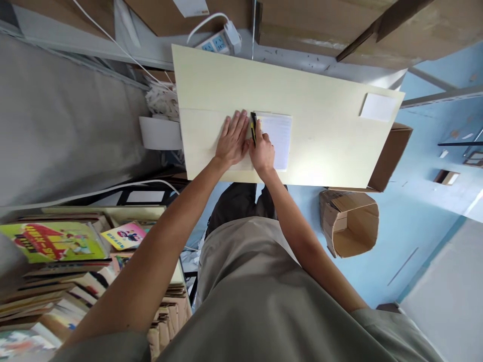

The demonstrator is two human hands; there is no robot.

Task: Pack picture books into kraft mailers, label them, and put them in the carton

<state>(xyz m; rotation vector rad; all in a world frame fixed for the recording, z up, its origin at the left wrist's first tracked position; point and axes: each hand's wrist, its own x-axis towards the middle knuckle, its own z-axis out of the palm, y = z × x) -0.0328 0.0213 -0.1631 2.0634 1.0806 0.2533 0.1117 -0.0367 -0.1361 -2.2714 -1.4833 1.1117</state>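
Note:
My left hand [233, 140] lies flat, fingers stretched out, on a pale sheet [202, 138] that nearly matches the cream tabletop [324, 136]. Close beside it, my right hand [263, 152] grips a black and yellow utility knife [253, 129], the index finger laid along it. The knife's tip cannot be made out. Just right of the knife is a white stack of paper [280, 136] with faint lines on top, partly covered by my right hand.
A small white sheet [377, 107] lies at the table's right end. Behind the table are a power strip [217, 44] and cardboard boxes [302, 25]. An open carton [350, 226] stands on the blue floor; books [56, 241] fill the lower left.

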